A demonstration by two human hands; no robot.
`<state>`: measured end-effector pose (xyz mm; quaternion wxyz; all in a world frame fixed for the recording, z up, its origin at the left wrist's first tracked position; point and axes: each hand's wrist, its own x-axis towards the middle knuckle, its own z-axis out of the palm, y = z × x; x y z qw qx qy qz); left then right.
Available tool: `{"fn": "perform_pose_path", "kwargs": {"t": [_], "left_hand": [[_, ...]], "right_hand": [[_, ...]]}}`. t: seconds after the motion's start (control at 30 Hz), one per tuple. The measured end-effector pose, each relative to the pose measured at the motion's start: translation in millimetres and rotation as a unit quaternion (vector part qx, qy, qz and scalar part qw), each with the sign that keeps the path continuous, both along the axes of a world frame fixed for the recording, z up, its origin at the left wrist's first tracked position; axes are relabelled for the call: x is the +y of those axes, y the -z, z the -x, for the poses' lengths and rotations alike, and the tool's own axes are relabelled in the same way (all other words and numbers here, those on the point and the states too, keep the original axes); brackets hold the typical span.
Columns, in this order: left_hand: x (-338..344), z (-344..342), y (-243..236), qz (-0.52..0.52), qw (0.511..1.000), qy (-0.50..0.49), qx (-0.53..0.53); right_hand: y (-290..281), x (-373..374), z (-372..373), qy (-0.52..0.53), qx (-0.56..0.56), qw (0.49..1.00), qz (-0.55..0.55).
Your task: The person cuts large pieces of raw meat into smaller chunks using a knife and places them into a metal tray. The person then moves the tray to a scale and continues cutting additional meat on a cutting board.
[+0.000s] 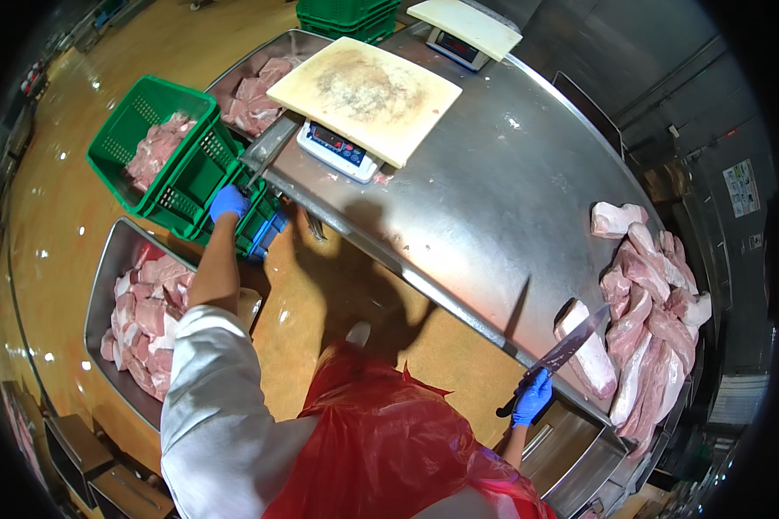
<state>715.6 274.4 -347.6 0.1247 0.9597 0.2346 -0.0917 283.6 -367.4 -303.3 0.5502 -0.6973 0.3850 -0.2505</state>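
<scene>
My right hand (532, 398), in a blue glove, grips a knife (573, 342) by its black handle. The broad blade points up and away, over or beside a pale slab of pork (589, 353) near the table's edge. Off to the left, my left hand (229, 203), also blue-gloved, is closed on a thin metal rod (260, 169) that slants up toward the table corner; its exact kind is unclear. This hand is next to stacked green crates (171, 206), the upper one holding pieces of meat (158, 149).
The steel table (493, 182) carries a pile of pork strips (653, 320) at right. A scale (337, 152) bears a cutting board (363, 97); another board-topped scale (459, 48) stands farther back. A meat-filled metal bin (104, 329) is at lower left, another tub (225, 82) behind the crates.
</scene>
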Motion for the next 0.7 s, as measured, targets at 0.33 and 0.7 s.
{"fn": "perform_pose_path", "kwargs": {"t": [0.33, 0.7], "left_hand": [[-39, -76, 4, -0.04, 0.982, 0.045, -0.178], [0, -249, -19, 0.364, 0.881, 0.011, -0.303]], "right_hand": [[-12, 0, 6, -0.023, -0.039, 0.99, -0.136], [-19, 25, -308, -0.263, -0.158, 0.895, -0.325]]}}
